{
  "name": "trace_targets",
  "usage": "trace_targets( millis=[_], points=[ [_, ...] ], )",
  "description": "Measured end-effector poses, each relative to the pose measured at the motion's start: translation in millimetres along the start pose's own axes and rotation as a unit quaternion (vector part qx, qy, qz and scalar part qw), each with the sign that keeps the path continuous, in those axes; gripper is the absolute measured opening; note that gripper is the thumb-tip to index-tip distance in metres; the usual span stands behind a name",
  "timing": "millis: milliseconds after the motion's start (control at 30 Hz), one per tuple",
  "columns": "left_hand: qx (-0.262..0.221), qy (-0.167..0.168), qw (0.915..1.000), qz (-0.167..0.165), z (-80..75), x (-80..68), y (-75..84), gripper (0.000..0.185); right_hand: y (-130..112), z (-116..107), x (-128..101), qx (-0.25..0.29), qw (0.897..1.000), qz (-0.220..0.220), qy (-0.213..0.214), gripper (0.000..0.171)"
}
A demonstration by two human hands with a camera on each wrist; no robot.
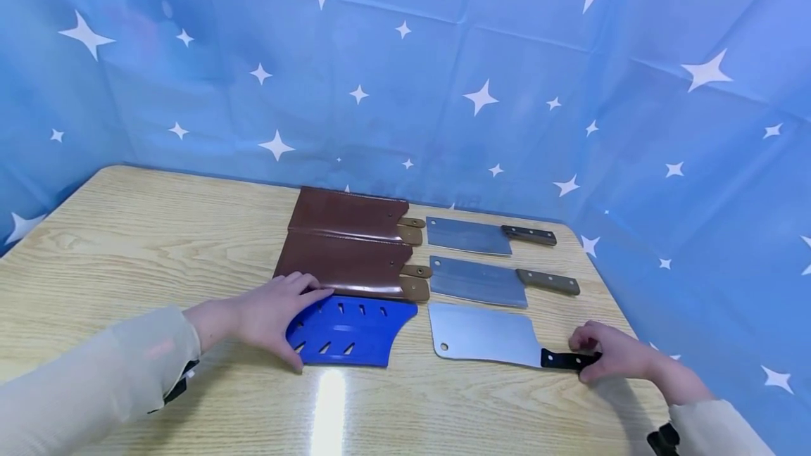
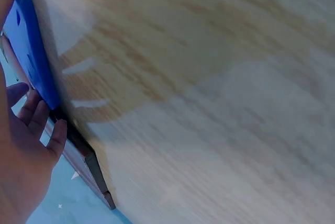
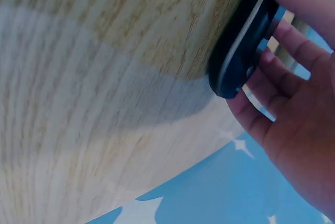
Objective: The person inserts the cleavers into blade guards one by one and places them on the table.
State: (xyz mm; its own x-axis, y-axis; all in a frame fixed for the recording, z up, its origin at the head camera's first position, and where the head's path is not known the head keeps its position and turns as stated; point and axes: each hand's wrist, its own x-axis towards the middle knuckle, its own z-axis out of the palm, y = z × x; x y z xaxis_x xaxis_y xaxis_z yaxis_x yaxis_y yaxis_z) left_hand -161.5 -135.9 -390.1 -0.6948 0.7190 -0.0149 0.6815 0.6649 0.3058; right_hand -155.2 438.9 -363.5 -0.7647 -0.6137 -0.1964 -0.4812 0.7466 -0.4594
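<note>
Left hand clamps the blue sheath's edge; right hand clamps the cleaver's handle, partly hiding it.

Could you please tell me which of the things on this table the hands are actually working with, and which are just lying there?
In hand:
- blue blade cover, held at its end by the left hand
- black-handled cleaver, its handle gripped by the right hand

Lying about:
- two brown leather sheaths
- two wooden-handled cleavers
- wooden table
</note>
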Motion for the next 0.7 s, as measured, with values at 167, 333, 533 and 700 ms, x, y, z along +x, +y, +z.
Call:
trace_targets(
  millis=[167, 333, 533, 700],
  points=[
    [0.013, 0.000, 0.9999, 0.005, 3.6, -0.9, 3.9, 0.115, 8.3, -2.8, -3.3, 0.088, 0.996, -0.016, -0.025, 0.022],
    [0.001, -0.010, 0.9999, -0.007, 3.3, -2.2, 9.5, 0.113, 11.7, -6.4, -8.5, 0.175, 0.984, -0.021, -0.042, 0.016],
    [-0.026, -0.039, 0.9987, -0.020, 2.2, -2.5, 11.3, 0.113, 17.5, -7.1, -18.1, 0.221, 0.975, 0.001, -0.031, 0.012],
    [-0.074, -0.047, 0.9957, -0.031, -2.9, -4.6, 12.6, 0.111, 18.8, -9.5, -28.3, 0.218, 0.975, 0.038, -0.012, 0.021]
  ],
)
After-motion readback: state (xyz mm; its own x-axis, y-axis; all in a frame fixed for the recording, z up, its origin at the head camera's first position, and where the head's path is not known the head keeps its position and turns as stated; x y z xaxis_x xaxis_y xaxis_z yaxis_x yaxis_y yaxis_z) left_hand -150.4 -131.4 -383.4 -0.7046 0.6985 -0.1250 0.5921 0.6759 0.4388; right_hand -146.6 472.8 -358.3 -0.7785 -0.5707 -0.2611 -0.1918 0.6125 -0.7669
